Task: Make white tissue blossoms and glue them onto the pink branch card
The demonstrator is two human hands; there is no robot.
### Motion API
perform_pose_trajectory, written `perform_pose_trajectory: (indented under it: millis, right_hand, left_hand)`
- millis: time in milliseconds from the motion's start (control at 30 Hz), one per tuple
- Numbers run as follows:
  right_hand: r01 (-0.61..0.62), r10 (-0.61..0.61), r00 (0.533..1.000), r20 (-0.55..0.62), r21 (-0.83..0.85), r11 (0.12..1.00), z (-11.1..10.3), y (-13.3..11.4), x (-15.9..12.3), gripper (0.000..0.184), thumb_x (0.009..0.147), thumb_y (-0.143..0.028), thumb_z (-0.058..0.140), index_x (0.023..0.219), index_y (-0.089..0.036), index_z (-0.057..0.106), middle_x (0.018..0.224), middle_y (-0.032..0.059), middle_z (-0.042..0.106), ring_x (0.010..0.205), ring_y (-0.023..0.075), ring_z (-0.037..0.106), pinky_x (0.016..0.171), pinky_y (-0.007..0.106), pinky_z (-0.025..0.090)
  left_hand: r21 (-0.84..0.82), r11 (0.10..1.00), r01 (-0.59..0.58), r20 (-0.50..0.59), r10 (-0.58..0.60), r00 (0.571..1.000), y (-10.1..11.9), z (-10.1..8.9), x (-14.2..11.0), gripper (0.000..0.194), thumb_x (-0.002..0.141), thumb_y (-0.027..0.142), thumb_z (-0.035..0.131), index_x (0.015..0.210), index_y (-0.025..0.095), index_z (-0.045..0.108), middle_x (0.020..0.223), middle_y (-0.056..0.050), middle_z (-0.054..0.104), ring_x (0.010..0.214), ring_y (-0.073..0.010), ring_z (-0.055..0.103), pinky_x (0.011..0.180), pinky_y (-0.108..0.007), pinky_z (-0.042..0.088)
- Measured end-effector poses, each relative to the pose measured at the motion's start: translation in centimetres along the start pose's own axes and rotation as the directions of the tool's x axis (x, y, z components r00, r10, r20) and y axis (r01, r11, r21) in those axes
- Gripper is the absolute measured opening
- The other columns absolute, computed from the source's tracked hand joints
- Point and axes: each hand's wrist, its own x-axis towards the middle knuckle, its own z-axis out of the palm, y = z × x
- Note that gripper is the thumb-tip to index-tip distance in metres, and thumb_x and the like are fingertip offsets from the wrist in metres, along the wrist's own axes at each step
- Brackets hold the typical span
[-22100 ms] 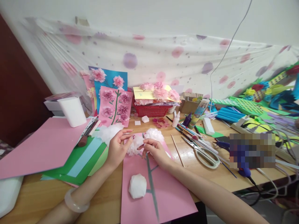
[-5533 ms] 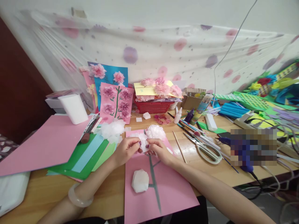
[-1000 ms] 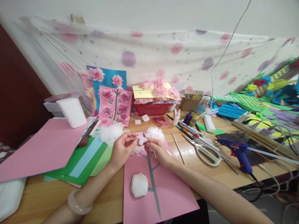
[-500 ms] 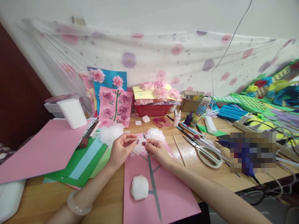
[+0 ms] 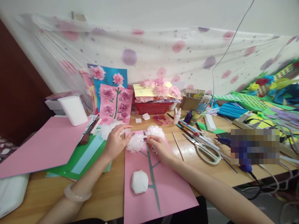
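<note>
A pink sheet (image 5: 176, 193) with a painted grey-green stem lies in front of me. Near its top sit two ruffled white paper flowers: a left one (image 5: 135, 145) and a right one (image 5: 156, 131). My right hand (image 5: 159, 150) pinches the right edge of the left flower between thumb and fingertips. My left hand (image 5: 116, 142) is just left of that flower, fingers apart, with nothing visible in it. Lower on the sheet, beside a side branch, rests a rounded white paper bundle (image 5: 139, 182). Loose white tissue (image 5: 109, 130) lies behind my left hand.
Scissors (image 5: 205, 152) and a wooden stick (image 5: 178, 146) lie to the right, near pens and a white glue bottle (image 5: 177, 117). A blue glue gun (image 5: 244, 158), partly blurred, has cables around it. Behind stand a red basket (image 5: 153, 108) and a pink flower picture (image 5: 116, 104).
My left hand has let go of the left white flower and moved up and left, its fingers spreading. My right hand stays pinched at the flower, which now shows more fully.
</note>
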Motion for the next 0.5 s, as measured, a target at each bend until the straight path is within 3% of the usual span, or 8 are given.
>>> perform_pose_trajectory:
  millis: [67,133,300,500]
  right_hand:
    - [0.006,-0.007,1.0,0.022,0.04,0.999,0.0,0.0,0.0,0.017,0.068,-0.032,0.063,0.066,-0.017,0.056,0.051,-0.0072,0.039,0.044,0.0063,0.025,0.046,0.026,0.012]
    - [0.013,-0.016,0.999,0.047,0.067,0.998,-0.1,0.0,-0.1,0.016,0.069,-0.031,0.062,0.067,-0.016,0.058,0.052,-0.0068,0.038,0.045,0.0065,0.026,0.046,0.026,0.012]
    - [-0.004,-0.002,0.997,0.077,0.067,0.998,0.0,-0.1,-0.3,0.012,0.071,-0.029,0.057,0.067,-0.017,0.057,0.054,-0.0058,0.039,0.046,0.0074,0.028,0.046,0.026,0.015]
    - [0.015,-0.022,0.995,0.101,0.071,0.997,0.0,-0.1,-0.3,0.007,0.068,-0.024,0.055,0.07,-0.018,0.057,0.052,-0.0063,0.04,0.044,0.0075,0.026,0.045,0.025,0.017]
  left_hand:
    - [0.014,0.996,-0.084,0.154,0.081,0.985,1.5,1.0,-0.9,0.026,0.068,0.023,0.075,0.093,0.026,0.073,0.102,-0.004,0.073,0.104,-0.0259,0.062,0.098,-0.039,0.042]
    - [0.023,0.993,-0.112,0.209,0.105,0.972,2.3,1.9,-1.7,0.021,0.071,0.025,0.074,0.092,0.026,0.073,0.1,-0.005,0.074,0.102,-0.026,0.063,0.097,-0.04,0.043]
    - [0.005,0.996,-0.093,0.154,0.092,0.984,1.8,2.3,-2.2,0.006,0.076,0.023,0.067,0.078,0.026,0.072,0.086,-0.004,0.075,0.09,-0.024,0.065,0.087,-0.038,0.048]
    - [-0.057,0.998,-0.034,0.13,0.042,0.991,1.3,2.1,-2.2,0.005,0.075,0.024,0.07,0.07,0.023,0.069,0.083,-0.004,0.074,0.087,-0.0219,0.066,0.084,-0.035,0.049]
